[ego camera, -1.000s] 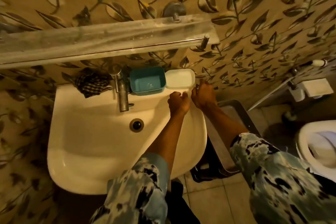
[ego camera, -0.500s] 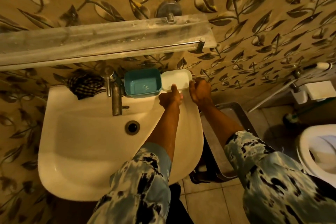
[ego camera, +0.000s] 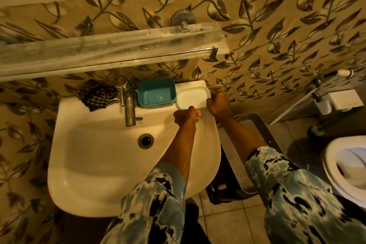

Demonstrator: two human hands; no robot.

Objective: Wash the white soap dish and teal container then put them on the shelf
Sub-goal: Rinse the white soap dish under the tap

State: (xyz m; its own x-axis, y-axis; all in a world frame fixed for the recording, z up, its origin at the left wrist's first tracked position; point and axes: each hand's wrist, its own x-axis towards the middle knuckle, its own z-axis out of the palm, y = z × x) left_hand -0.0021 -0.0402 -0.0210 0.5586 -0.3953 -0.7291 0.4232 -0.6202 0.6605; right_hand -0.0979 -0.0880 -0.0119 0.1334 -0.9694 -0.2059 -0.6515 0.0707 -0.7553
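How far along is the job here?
Done: nothing visible; the glass wall shelf holds neither item and no water runs from the metal tap. In hand: left hand and right hand grip the white oval soap dish at the back of the white basin. Left: washing it and the teal rectangular plastic container, then shelving both.

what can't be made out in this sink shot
Head view: whether the right hand grips the soap dish; its fingers curl out of sight behind its knuckles.
The left hand: thumb meets the dish's near rim, grip beneath hidden.
Specks inside the teal container: too small to identify.
The shelf: left end cut off by the frame edge.
The toilet: cut off at the right edge.
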